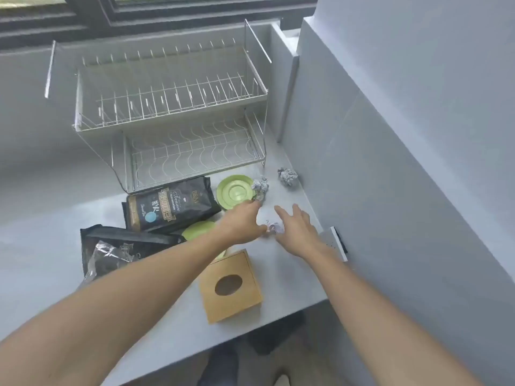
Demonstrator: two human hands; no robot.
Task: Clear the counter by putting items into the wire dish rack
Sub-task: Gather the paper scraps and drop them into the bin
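Observation:
A two-tier wire dish rack point(172, 107) stands at the back of the grey counter, both tiers bare. In front of it lie a black coffee bag point(170, 206), a second crumpled black bag point(111, 249), an upturned green plate point(235, 192) and another green plate point(199, 229) partly under the bag. Three crumpled paper balls lie to the right: one point(287, 176) near the wall, one point(260, 188) touching the plate, one point(274, 227) between my hands. My left hand point(242, 222) and my right hand point(296, 231) hover on either side of that ball, fingers apart.
A wooden tissue box point(231, 285) sits near the counter's front edge. A grey wall point(390, 162) bounds the right side, with a white switch plate point(338, 242) on it. A window frame runs behind the rack. The counter edge drops off at the front right.

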